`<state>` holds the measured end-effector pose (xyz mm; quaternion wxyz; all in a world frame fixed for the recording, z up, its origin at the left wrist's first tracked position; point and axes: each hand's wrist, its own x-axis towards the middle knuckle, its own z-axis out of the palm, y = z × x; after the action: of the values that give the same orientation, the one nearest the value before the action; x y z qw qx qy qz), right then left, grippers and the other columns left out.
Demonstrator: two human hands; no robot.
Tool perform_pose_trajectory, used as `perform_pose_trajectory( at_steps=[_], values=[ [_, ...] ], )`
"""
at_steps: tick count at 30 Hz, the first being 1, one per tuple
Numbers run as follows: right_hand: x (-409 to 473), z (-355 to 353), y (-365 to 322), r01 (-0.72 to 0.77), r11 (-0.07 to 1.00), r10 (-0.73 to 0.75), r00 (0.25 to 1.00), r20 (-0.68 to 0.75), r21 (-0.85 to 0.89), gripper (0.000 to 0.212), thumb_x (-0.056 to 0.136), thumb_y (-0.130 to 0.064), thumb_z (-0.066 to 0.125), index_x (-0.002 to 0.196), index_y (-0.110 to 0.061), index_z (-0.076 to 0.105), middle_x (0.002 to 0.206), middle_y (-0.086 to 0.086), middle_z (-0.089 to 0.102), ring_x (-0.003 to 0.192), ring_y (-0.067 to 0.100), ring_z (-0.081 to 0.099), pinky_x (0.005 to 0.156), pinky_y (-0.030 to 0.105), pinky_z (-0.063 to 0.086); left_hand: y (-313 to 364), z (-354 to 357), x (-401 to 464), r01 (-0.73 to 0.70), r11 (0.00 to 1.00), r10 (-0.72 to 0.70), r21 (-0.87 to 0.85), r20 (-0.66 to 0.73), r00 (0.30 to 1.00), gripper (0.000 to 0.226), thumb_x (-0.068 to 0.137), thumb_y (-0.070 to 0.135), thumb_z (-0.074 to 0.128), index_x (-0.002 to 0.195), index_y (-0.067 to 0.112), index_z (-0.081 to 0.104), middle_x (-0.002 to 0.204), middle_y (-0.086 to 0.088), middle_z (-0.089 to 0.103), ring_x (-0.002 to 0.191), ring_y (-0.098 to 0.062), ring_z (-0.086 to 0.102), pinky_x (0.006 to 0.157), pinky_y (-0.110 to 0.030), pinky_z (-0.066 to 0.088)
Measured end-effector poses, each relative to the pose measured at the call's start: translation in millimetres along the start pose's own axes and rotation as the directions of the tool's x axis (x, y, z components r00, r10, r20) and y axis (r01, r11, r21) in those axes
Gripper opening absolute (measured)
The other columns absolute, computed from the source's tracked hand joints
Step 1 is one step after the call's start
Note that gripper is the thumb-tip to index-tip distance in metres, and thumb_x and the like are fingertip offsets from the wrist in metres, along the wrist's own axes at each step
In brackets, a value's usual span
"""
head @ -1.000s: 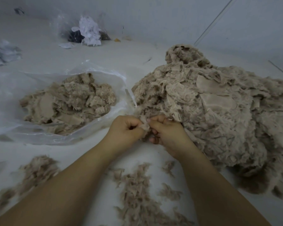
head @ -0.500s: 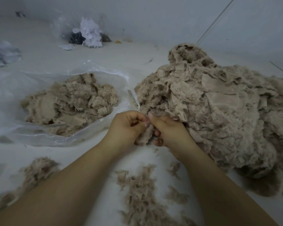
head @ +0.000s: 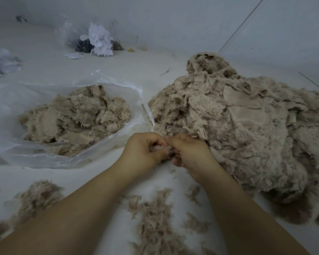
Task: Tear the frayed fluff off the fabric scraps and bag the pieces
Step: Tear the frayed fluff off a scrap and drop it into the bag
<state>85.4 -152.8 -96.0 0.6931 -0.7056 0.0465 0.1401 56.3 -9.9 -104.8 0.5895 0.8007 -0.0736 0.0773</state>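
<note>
1. Head cam, the only view here: both hands meet in the middle of the shot, right at the near edge of the big pile of scraps (head: pixel 238 129), which takes up most of the right side of the pale floor (head: pixel 145 70).
2. The left hand (head: pixel 142 150) has its fingers curled in, pinching a small fabric scrap (head: pixel 157 148) that's mostly hidden between the two hands. Only a pale fuzzy bit pokes out.
3. The right hand (head: pixel 188 153) is curled on the same scrap from the other side, fingertips butted right up against the left hand's. So both are clamped on it and touching each other.
4. The clear plastic bag (head: pixel 85 159) lies open on the floor to the left of the hands, its edge just beside the big pile. Inside there's a decent mound of bagged pieces (head: pixel 75 116), same beige stuff.
5. The torn fluff (head: pixel 155 218) is scattered on the floor below the hands, between the forearms, with another loose fluff clump (head: pixel 37 197) further left. It's all kinda blurry down there.
6. Way at the back near the wall there's another clear bag with white shreds (head: pixel 99 39) and something dark in it, can't tell what. There's also a crumpled grey plastic heap (head: pixel 2 63) at the far left edge.
</note>
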Motion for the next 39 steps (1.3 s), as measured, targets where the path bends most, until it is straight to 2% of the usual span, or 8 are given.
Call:
perform_pose_trajectory(
  at_steps=[5,9,16,23,26,31,35,39],
  values=[
    [1.0,0.0,0.2,-0.016,0.997,0.022,0.996,-0.087,0.072,0.039,0.085,-0.017,0.072,0.048,-0.02,0.061,0.044,-0.01,0.051,0.04,0.004,0.048,0.043,0.019,0.042,4.2,-9.3,1.1,0.005,0.973,-0.023,-0.23,-0.076,0.997,0.01,0.078,0.019,0.076,0.069,0.018,0.074,0.052,-0.001,0.061,0.043,-0.01,0.051,0.044,-0.021,0.044],
    [2.0,-0.5,1.7,0.012,0.998,-0.005,0.995,-0.096,0.069,0.043,0.084,-0.016,0.071,0.049,-0.023,0.048,0.05,-0.003,0.043,0.048,0.01,0.042,0.045,0.02,0.042,7.0,-15.8,1.6,0.002,0.903,-0.056,-0.431,-0.113,0.992,0.01,0.074,0.023,0.071,0.065,0.02,0.073,0.052,0.001,0.057,0.043,-0.012,0.047,0.044,-0.023,0.042],
    [-5.0,1.7,0.1,0.09,0.995,-0.09,0.996,0.011,-0.043,0.037,0.076,-0.059,0.073,0.058,-0.027,0.069,0.051,-0.009,0.049,0.047,0.004,0.047,0.047,0.021,0.044,-0.8,-13.1,4.0,-0.04,0.973,-0.022,-0.226,-0.264,0.964,0.011,0.091,0.008,0.067,0.082,0.011,0.073,0.049,-0.001,0.057,0.042,-0.011,0.049,0.043,-0.021,0.041],
    [-3.3,-0.2,3.0,0.131,0.989,-0.128,0.991,0.047,-0.066,0.024,0.084,-0.039,0.075,0.067,-0.023,0.07,0.066,-0.005,0.067,0.06,0.003,0.059,0.05,0.018,0.047,1.5,-7.5,2.1,0.045,0.947,-0.074,-0.318,-0.081,0.994,0.005,0.089,0.015,0.069,0.092,0.012,0.071,0.071,-0.01,0.069,0.054,-0.02,0.064,0.05,-0.031,0.054],
    [-3.4,0.9,3.5,0.139,0.99,-0.139,0.99,0.038,0.002,0.023,0.085,-0.036,0.074,0.064,-0.027,0.073,0.069,-0.001,0.072,0.062,0.005,0.063,0.05,0.018,0.047,-0.3,-9.5,3.3,0.013,0.965,-0.037,-0.262,-0.09,0.995,0.031,0.076,0.0,0.079,0.098,0.015,0.063,0.081,-0.013,0.065,0.052,-0.02,0.065,0.047,-0.029,0.053],
    [-1.6,0.9,5.3,0.165,0.986,-0.165,0.986,-0.007,0.011,0.023,0.086,-0.034,0.074,0.067,-0.02,0.071,0.053,-0.015,0.062,0.052,-0.003,0.057,0.05,0.017,0.049,-1.2,-11.1,3.6,-0.005,0.983,-0.027,-0.183,-0.174,0.984,0.008,0.095,0.004,0.061,0.089,0.009,0.062,0.053,-0.019,0.063,0.041,-0.028,0.061,0.041,-0.026,0.047],
    [-0.6,1.1,6.2,0.189,0.981,-0.189,0.982,-0.001,0.033,0.022,0.088,-0.027,0.072,0.068,-0.019,0.069,0.047,-0.017,0.056,0.047,-0.003,0.053,0.048,0.016,0.048,-2.1,-12.9,6.6,0.077,0.95,-0.143,-0.304,-0.203,0.969,0.02,0.102,0.012,0.049,0.087,0.006,0.06,0.051,-0.025,0.059,0.034,-0.026,0.053,0.038,-0.025,0.041],
    [-1.1,-0.5,6.8,0.201,0.979,-0.202,0.979,0.028,0.015,0.028,0.089,-0.03,0.07,0.061,-0.026,0.072,0.05,-0.018,0.058,0.051,-0.004,0.057,0.05,0.019,0.049,-0.4,-12.4,5.1,0.007,0.982,-0.031,-0.189,-0.122,0.992,0.009,0.088,0.013,0.073,0.091,0.011,0.064,0.063,-0.012,0.066,0.044,-0.021,0.061,0.04,-0.027,0.046]
  ],
)
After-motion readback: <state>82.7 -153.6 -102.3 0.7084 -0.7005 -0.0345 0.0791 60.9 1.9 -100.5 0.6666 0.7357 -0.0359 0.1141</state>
